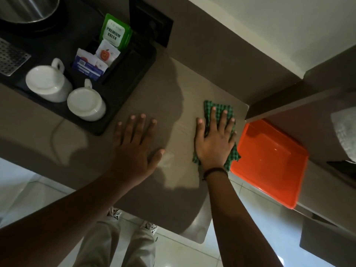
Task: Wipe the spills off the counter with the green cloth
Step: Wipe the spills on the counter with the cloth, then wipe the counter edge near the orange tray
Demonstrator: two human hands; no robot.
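Two white mugs (49, 83) (86, 104) (both upside down), one green checked cloth (217, 110), one orange tray (269, 160), two hands (134, 143) (215, 139).

Dim room is seen; brown wall panel (221, 45) is topped by a white wall (279, 26). Glossy pale tiled floor (240, 218) is lit below.

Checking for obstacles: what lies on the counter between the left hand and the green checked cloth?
Head view: bare brown counter with a faint wet smear separates the flat left hand from the green checked cloth.
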